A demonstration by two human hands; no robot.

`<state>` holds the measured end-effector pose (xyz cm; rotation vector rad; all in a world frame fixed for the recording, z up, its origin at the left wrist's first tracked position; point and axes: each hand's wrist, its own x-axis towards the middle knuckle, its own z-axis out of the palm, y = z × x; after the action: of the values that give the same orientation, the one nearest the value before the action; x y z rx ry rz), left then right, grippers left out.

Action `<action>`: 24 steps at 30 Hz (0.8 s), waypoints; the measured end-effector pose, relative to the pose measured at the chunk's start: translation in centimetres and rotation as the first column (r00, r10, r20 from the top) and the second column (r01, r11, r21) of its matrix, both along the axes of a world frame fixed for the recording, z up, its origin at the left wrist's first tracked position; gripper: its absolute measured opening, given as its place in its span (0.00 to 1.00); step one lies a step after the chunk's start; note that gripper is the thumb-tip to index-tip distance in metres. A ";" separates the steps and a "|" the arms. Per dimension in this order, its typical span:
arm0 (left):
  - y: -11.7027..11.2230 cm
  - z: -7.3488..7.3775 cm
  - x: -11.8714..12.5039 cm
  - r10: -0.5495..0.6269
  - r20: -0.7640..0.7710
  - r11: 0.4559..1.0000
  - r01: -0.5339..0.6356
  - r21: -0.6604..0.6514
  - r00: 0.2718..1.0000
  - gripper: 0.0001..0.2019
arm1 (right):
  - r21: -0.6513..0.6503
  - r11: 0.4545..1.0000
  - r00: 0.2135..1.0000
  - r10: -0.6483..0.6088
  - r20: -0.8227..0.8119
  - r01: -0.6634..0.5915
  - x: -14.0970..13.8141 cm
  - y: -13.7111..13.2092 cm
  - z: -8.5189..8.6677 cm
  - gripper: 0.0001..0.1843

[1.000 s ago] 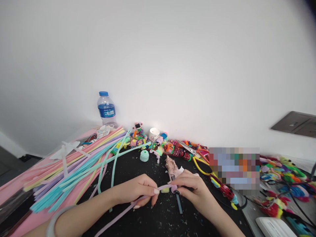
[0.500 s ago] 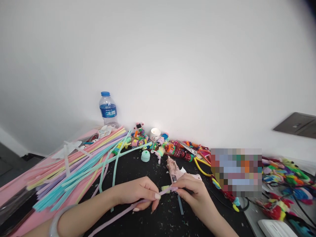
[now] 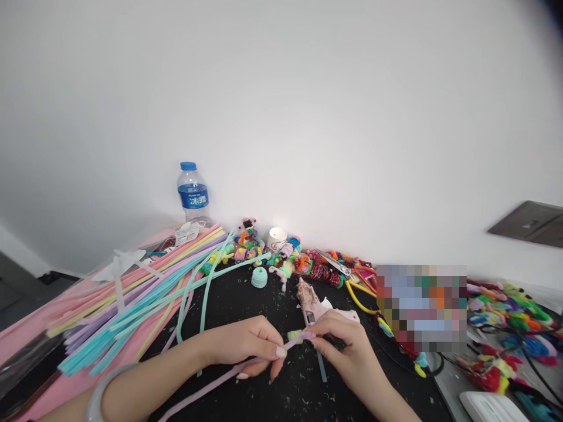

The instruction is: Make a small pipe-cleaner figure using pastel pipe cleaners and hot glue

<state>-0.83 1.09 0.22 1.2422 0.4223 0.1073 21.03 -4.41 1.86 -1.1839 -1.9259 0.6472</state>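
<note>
My left hand [image 3: 246, 346] pinches a long lilac pipe cleaner [image 3: 211, 387] that trails toward the lower left over the black tabletop [image 3: 233, 302]. My right hand [image 3: 341, 346] pinches the same stem's far end, where a small yellow-green fuzzy piece [image 3: 294, 336] sits between the two hands. Fingers of both hands are closed on the stem. A pale bracelet [image 3: 94, 398] circles my left wrist. A pink glue gun [image 3: 312, 302] lies just behind my right hand.
A fan of pastel pipe cleaners [image 3: 132, 293] lies on a pink sheet at left. A water bottle [image 3: 192, 193] stands by the wall. Small colourful fuzzy figures [image 3: 281, 255], a white cup [image 3: 277, 237], scissors [image 3: 347, 275] and more fuzzy pieces [image 3: 505, 310] crowd the back and right.
The view has shifted slightly. My hands stay together on the lilac stem, and the fingers have shifted a little around the yellow-green piece.
</note>
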 end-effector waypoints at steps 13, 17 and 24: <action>0.0 -0.1 0.0 -0.012 -0.023 1.000 0.012 0.006 1.000 0.14 | 0.096 0.995 0.999 -0.011 0.051 0.006 -0.3 -0.3 0.1 0.04; 0.0 -0.2 0.0 -0.010 -0.023 1.000 0.010 0.002 1.000 0.15 | 0.125 0.992 0.998 -0.023 0.052 0.016 -0.4 -0.4 -0.1 0.03; -0.1 -0.2 0.0 -0.012 -0.004 1.000 0.012 0.013 1.000 0.15 | 0.212 0.977 0.997 -0.037 0.069 0.021 -0.6 -0.7 0.0 0.05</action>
<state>-0.84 1.01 -0.01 1.2579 0.4177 0.0977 20.46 -5.08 1.83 -1.1116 -1.9787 0.3774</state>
